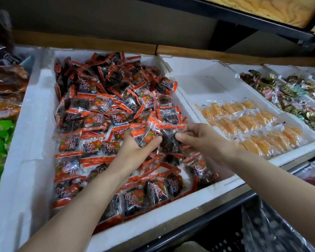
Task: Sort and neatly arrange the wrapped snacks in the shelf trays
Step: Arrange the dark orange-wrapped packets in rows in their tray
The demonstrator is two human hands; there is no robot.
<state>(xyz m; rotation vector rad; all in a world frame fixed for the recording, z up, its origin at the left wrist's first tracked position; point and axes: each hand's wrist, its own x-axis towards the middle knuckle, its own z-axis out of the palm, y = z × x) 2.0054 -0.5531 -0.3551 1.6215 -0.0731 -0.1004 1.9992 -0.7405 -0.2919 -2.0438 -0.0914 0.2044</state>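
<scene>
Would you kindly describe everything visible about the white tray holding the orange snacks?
The white tray looks like rigid foam with raised walls. It sits between the red-packet tray and the foil-wrapped sweets. Clear-wrapped orange snacks lie in neat rows in its near half; its far half is bare.

Soft, even light is thrown from above, and the white foam trays [35, 124] are rendered bright, nearly washed out. Small glints are caught on the clear film of the wrapped snacks [91, 120]. The upper frame is left dim beneath the shelf [253, 22]. Heavy blur is seen upper left, and straight edges are bowed toward the corners.
</scene>
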